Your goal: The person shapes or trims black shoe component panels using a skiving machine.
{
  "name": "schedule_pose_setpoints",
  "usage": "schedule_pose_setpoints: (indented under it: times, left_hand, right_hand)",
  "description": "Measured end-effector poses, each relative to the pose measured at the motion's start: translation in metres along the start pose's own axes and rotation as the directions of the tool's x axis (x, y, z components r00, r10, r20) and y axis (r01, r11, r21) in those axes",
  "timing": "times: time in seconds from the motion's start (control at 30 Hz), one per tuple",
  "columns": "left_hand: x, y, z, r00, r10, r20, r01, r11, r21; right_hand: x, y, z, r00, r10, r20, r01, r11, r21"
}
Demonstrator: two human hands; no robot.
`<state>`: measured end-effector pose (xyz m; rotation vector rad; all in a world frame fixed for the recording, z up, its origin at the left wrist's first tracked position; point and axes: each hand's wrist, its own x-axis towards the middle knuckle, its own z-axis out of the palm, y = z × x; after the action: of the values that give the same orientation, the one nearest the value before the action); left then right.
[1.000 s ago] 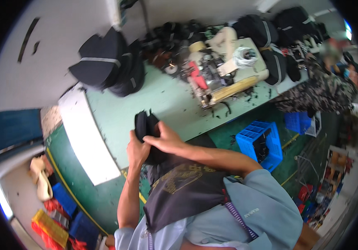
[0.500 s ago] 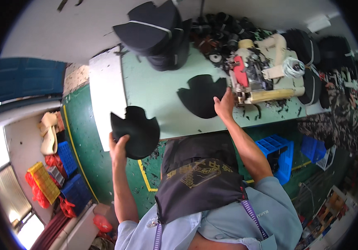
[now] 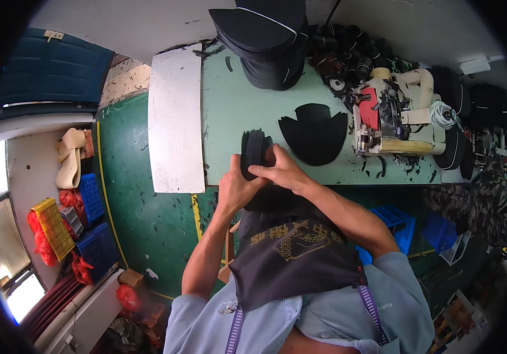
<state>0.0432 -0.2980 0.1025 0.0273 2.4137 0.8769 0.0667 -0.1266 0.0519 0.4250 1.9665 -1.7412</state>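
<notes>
Both of my hands grip one stack of black cut pieces [image 3: 254,148], held on edge above the table's front edge so that the layered rims show. My left hand [image 3: 239,186] closes on its left side. My right hand [image 3: 282,169] closes on the right side, its thumb across the near part. Just to the right, more black notched pieces [image 3: 313,137] lie flat on the table, apart from my hands. Farther back stands a tall pile of similar black pieces [image 3: 265,50], bound with a white tie.
On the right of the green table [image 3: 221,118] stands a sewing-type machine [image 3: 383,118] with black scraps round it. A white board [image 3: 175,124] covers the left end. Blue crates [image 3: 392,227] sit below. A yellow crate [image 3: 55,229] is at far left.
My left hand has brought its black pieces rightward and turned them on edge. My right hand has left the flat pieces on the table and joined the left on the stack.
</notes>
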Motion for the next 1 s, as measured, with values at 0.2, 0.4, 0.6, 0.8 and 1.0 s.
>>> schedule_pose_setpoints:
  times: [0.2,0.4,0.6,0.8,1.0]
  left_hand:
    - [0.011,-0.023,-0.001,0.996,0.047,0.08,-0.04,0.995,-0.091]
    - [0.017,-0.029,0.001,0.988,0.049,0.144,-0.02,0.98,-0.196]
    - [0.018,-0.04,0.003,0.996,0.018,0.087,0.006,0.965,-0.262]
    - [-0.027,-0.093,-0.02,0.928,-0.345,-0.141,0.085,0.564,-0.821]
    - [-0.094,-0.133,-0.051,0.859,-0.419,-0.293,-0.084,0.45,-0.889]
  right_hand:
    - [0.0,0.004,-0.008,0.997,0.05,0.051,-0.059,0.976,0.207]
    - [-0.002,0.004,-0.015,0.992,0.089,0.092,-0.113,0.948,0.297]
    - [-0.001,0.011,-0.004,0.996,0.043,-0.076,-0.023,0.97,0.243]
    - [-0.003,-0.054,-0.002,0.9,-0.36,-0.245,0.31,0.925,-0.219]
    - [0.016,-0.07,0.017,0.438,-0.898,0.026,0.723,0.336,-0.603]
